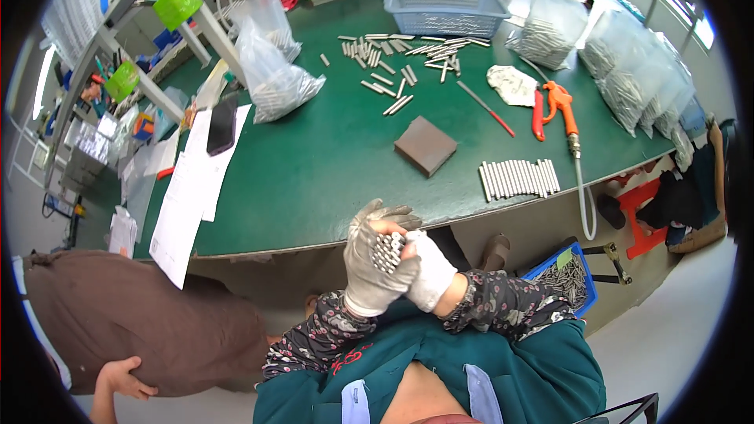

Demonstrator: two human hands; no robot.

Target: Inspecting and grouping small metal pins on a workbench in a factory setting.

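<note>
My left hand (pixel 366 267), in a grey-white work glove with bare fingertips showing, is closed around a bundle of short metal pins (pixel 389 251). Their round ends face up between my hands. My right hand (pixel 429 271), in a white glove, presses against the bundle's right side, its fingers wrapped round it and partly hidden. Both hands are together just off the near edge of the green table (pixel 314 188). Beyond them on the tabletop lie a brown square block (pixel 426 146) and, to the right, a neat row of metal pins (pixel 519 179).
Loose pins (pixel 369 51) lie scattered before a blue-grey basket (pixel 446 9). An orange air gun (pixel 558 102), a red-handled rod (pixel 487 109) and a white cloth (pixel 511 85) are at right. Filled bags (pixel 632 71) line the right edge. A blue bin (pixel 587 279) of pins stands below. Someone stands at left.
</note>
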